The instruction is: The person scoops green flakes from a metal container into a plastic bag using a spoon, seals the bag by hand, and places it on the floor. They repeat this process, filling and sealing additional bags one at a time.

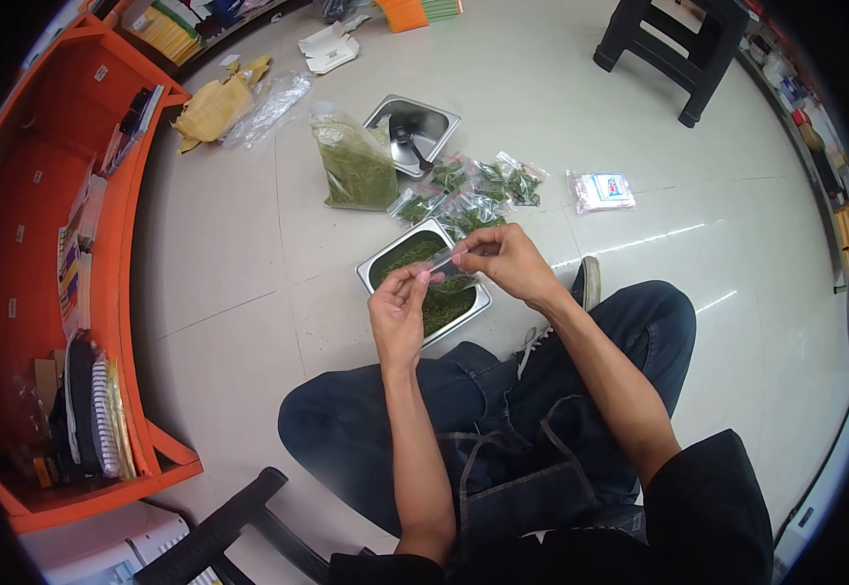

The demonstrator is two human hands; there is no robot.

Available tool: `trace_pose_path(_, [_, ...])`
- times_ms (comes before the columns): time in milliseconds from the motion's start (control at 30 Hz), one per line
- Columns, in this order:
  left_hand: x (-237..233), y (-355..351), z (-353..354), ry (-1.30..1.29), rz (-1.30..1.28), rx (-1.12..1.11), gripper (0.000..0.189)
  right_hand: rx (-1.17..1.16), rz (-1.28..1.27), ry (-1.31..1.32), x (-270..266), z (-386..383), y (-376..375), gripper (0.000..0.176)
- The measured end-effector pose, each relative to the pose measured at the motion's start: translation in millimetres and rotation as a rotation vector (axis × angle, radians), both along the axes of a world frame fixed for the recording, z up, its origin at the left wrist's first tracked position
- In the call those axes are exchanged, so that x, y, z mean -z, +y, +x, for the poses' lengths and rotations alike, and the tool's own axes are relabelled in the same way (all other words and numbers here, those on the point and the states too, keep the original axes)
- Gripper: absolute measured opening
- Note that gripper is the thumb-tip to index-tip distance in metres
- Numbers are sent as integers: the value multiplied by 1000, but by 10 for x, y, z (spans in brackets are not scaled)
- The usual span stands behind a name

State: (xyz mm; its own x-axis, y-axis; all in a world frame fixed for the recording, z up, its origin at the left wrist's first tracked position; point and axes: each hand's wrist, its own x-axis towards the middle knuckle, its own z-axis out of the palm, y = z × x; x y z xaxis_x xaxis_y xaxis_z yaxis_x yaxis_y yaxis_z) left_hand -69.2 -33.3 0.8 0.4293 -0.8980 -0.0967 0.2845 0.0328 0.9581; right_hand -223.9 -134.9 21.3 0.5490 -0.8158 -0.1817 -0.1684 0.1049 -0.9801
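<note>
Between both hands I hold a small clear zip bag with a pinkish edge. My left hand pinches its left end, and my right hand grips the right end. Below them a steel pan of dried green herb rests on the floor, partly hidden by my hands. Just beyond lie several filled zip bags of green leaves. A large clear bag of green herb stands to their left. Behind it is a second steel pan with a black scoop inside.
A pack of small bags lies to the right. An orange shelf with books stands at left, a black stool at upper right. Crumpled yellow packaging and an open white box are on the floor. My crossed legs are close below.
</note>
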Motion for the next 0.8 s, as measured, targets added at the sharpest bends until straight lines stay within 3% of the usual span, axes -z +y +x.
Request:
trace_pose_path(167, [6,11,25,34,2,53,18,30,-13,-42,-27,-26,-22,15])
trace_pose_path(333, [39,13,35,0,1,39,15,-30,-44,95,-114,-43,-28,10])
trace_pose_path(567, [41,12,13,-100,-36,-22,13,-11,-45,5,-30,-34,-13,15])
trace_pose_path(800, [118,8,27,13,-133,70,15,-69,-86,-17,13,-24,-43,8])
